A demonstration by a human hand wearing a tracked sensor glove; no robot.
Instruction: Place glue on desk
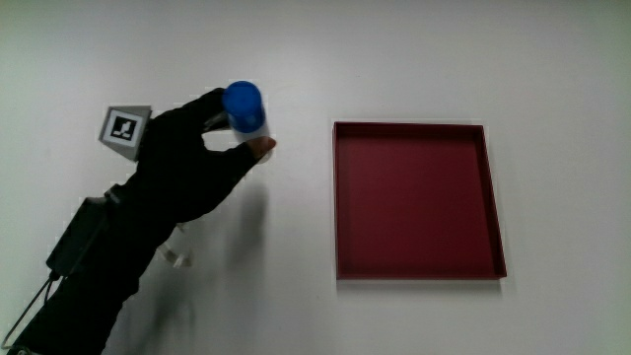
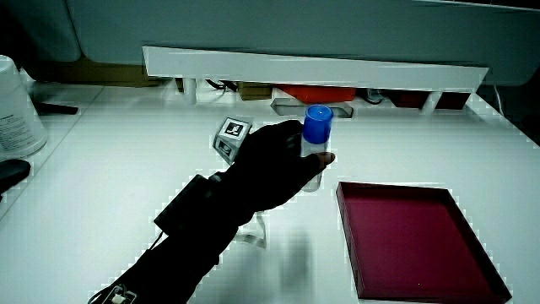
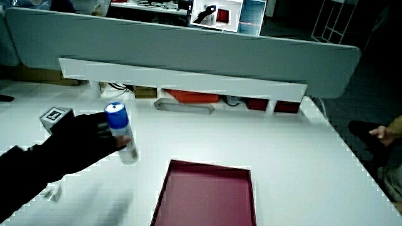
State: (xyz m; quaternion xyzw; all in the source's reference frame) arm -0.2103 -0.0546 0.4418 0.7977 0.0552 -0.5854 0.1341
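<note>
Gloved in black, the hand [image 1: 182,168] is wrapped around a clear glue stick with a round blue cap [image 1: 244,106], fingers and thumb closed on its body just below the cap. It holds the stick upright over bare white table [image 1: 296,59], just beside the shallow dark-red square tray [image 1: 340,197], which has nothing in it. In both side views the stick's lower end looks very close to the table surface [image 3: 128,157], though whether it actually touches cannot be told. A patterned cube on the back of the hand [image 2: 229,135] sits on the side of the hand away from the tray.

The step in hand appears to be the set-down itself: the glue is carried and nearly at the table. Next, the stick's base likely needs to rest flat on the table beside the tray, kept upright, before the fingers ease apart and lift clear without tipping it.
</note>
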